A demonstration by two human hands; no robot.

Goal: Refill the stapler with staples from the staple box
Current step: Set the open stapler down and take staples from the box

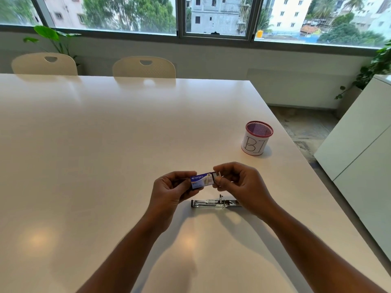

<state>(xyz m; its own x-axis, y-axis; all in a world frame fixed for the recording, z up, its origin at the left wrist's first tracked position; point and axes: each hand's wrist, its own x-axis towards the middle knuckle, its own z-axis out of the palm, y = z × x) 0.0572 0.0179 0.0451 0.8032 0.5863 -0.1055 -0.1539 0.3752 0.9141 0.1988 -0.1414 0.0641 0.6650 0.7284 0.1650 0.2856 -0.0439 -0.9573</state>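
staple box held over the open stapler

head view: both hands are raised a little above the white worktop [105, 144]. the left hand [171, 191] grips the left end of the staple box [202, 180], fingers curled behind it and thumb on the near side. the box is small, blue and white, with printed lettering, held lengthwise between the two hands. the right hand [239, 182] pinches the right end of the box, where a pale inner part shows at the opening; whether it holds the tray or staples there is too small to tell. the stapler [213, 203] lies flat on the worktop just beneath the hands, bare metal, its length running left to right, with its right end hidden under the right hand. it looks opened out, with a small upright part near its middle. a mesh pen cup [257, 138] with a red rim and a paper label stands well apart to the right, near the worktop's edge. two pale chairs [143, 67] sit at the far side, under a wide window [211, 15].
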